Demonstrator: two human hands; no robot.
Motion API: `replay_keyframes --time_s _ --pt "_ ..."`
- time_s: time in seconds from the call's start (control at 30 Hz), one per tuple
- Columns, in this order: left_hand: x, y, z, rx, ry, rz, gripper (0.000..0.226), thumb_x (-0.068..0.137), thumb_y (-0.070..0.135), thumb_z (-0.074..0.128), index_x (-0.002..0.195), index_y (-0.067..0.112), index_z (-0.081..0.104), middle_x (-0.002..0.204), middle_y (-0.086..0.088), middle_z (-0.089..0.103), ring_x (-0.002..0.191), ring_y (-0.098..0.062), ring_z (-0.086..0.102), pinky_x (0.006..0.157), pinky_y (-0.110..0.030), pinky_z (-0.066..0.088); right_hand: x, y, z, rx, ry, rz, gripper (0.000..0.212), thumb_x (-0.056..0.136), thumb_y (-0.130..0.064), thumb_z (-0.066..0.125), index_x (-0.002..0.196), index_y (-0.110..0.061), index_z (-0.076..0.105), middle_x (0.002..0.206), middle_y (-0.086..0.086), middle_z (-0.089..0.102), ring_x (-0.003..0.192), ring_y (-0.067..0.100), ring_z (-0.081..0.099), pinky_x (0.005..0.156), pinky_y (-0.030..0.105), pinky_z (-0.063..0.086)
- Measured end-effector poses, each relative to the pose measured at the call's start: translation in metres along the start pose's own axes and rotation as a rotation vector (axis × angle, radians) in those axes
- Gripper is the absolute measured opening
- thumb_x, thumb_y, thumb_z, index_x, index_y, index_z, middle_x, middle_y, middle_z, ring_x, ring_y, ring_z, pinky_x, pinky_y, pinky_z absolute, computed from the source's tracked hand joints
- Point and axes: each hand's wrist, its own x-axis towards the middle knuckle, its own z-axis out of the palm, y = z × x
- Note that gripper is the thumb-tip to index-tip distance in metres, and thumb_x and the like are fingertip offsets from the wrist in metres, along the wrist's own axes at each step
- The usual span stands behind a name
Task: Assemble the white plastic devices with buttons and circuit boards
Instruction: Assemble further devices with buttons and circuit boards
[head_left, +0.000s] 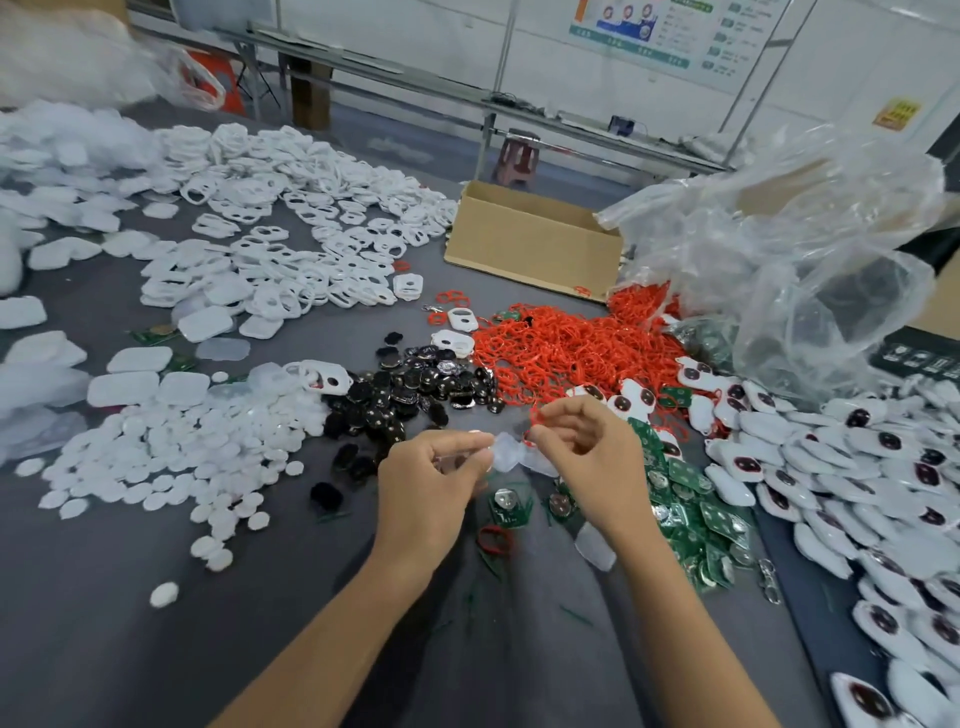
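My left hand (431, 488) and my right hand (582, 441) meet above the grey table (156, 649), both pinching a small translucent white plastic piece (506, 453). My right fingers also pinch a thin red ring (535, 415). Just below the hands lie a green circuit board with a round metal disc (506, 504) and a dark red ring (496, 538). Green circuit boards (696, 499) are heaped to the right. Black buttons (415, 395) and white button pads (182, 447) lie to the left. Finished white devices (857, 467) pile up at the far right.
White shell frames (291, 218) cover the far left of the table. A heap of red rings (566, 348) lies ahead, beside a cardboard box (530, 239) and a crumpled clear plastic bag (779, 249). A metal clip (769, 577) lies near the boards.
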Motion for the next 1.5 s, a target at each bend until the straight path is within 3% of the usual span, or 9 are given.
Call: replay_keyframes --time_s 0.17,0.3,0.47,0.57,0.8,0.93,1.07,1.23,1.5 --pt "-0.011 -0.003 -0.003 -0.145 -0.057 -0.047 0.009 0.076 0.019 0.078 0.081 0.026 0.08 0.09 0.003 0.074 0.087 -0.022 0.071 0.072 -0.036 0.06 -0.035 -0.007 0.008 -0.063 -0.06 -0.147 0.035 0.078 -0.006 0.074 0.098 -0.031 0.06 0.09 -0.014 0.072 0.076 0.004 0.067 0.072 0.015 0.05" --pt "-0.01 -0.005 -0.008 -0.132 -0.086 -0.02 0.012 0.076 0.014 0.078 0.087 0.019 0.079 0.093 -0.001 0.075 0.092 -0.026 0.069 0.085 -0.05 0.056 -0.038 -0.011 0.009 -0.129 -0.071 -0.231 0.041 0.075 0.005 0.072 0.095 -0.029 0.062 0.086 -0.02 0.068 0.076 0.002 0.067 0.073 0.014 0.052" --pt "-0.011 -0.002 -0.01 -0.089 -0.131 0.114 0.016 0.074 0.013 0.08 0.083 0.025 0.079 0.091 0.008 0.074 0.08 -0.006 0.065 0.068 -0.02 0.054 -0.04 -0.015 0.003 -0.071 -0.083 -0.201 0.048 0.072 0.008 0.073 0.086 -0.038 0.068 0.079 -0.023 0.068 0.073 -0.001 0.066 0.072 0.016 0.052" --pt "-0.013 0.0 -0.008 -0.107 -0.142 0.154 0.018 0.074 0.008 0.08 0.082 0.024 0.078 0.09 0.007 0.074 0.07 0.001 0.06 0.06 -0.011 0.05 -0.04 -0.015 -0.001 -0.059 -0.06 -0.221 0.036 0.072 0.004 0.075 0.088 -0.029 0.073 0.084 -0.011 0.069 0.078 0.004 0.066 0.073 0.023 0.054" --pt "-0.015 -0.003 -0.006 -0.169 -0.2 0.142 0.008 0.078 0.003 0.075 0.081 0.01 0.076 0.086 -0.003 0.072 0.074 -0.015 0.069 0.062 -0.027 0.058 -0.044 -0.022 0.0 0.046 -0.068 -0.145 0.035 0.073 0.003 0.075 0.09 -0.027 0.07 0.073 -0.005 0.065 0.062 0.023 0.058 0.062 0.038 0.052" --pt "-0.017 -0.002 -0.005 -0.166 -0.232 0.136 0.006 0.081 0.003 0.073 0.085 0.006 0.074 0.085 -0.005 0.073 0.073 -0.019 0.07 0.066 -0.033 0.06 -0.046 -0.023 -0.001 0.059 -0.086 -0.149 0.04 0.075 0.008 0.071 0.094 -0.027 0.068 0.073 -0.002 0.062 0.06 0.013 0.055 0.06 0.037 0.05" --pt "-0.018 -0.001 -0.005 -0.15 -0.226 0.134 0.004 0.081 0.002 0.072 0.084 0.003 0.074 0.084 -0.008 0.073 0.072 -0.027 0.071 0.066 -0.035 0.06 -0.047 -0.023 0.0 0.013 -0.095 -0.181 0.042 0.075 0.007 0.071 0.092 -0.03 0.066 0.074 0.001 0.062 0.063 0.023 0.054 0.06 0.038 0.05" --pt "-0.018 0.0 -0.004 -0.263 -0.182 0.026 0.004 0.084 0.002 0.069 0.087 0.001 0.072 0.079 -0.01 0.073 0.07 -0.022 0.071 0.069 -0.036 0.061 -0.046 -0.02 0.003 0.105 -0.133 -0.077 0.031 0.078 0.003 0.072 0.1 -0.018 0.065 0.079 -0.002 0.061 0.063 0.003 0.053 0.065 0.025 0.051" --pt "-0.017 0.0 -0.001 -0.27 -0.178 0.001 0.005 0.082 0.005 0.071 0.086 0.008 0.074 0.08 -0.01 0.074 0.072 -0.027 0.072 0.065 -0.031 0.06 -0.045 -0.015 0.004 0.198 -0.198 0.011 0.031 0.084 0.008 0.062 0.095 -0.02 0.055 0.08 0.009 0.058 0.072 0.016 0.053 0.067 0.028 0.047"
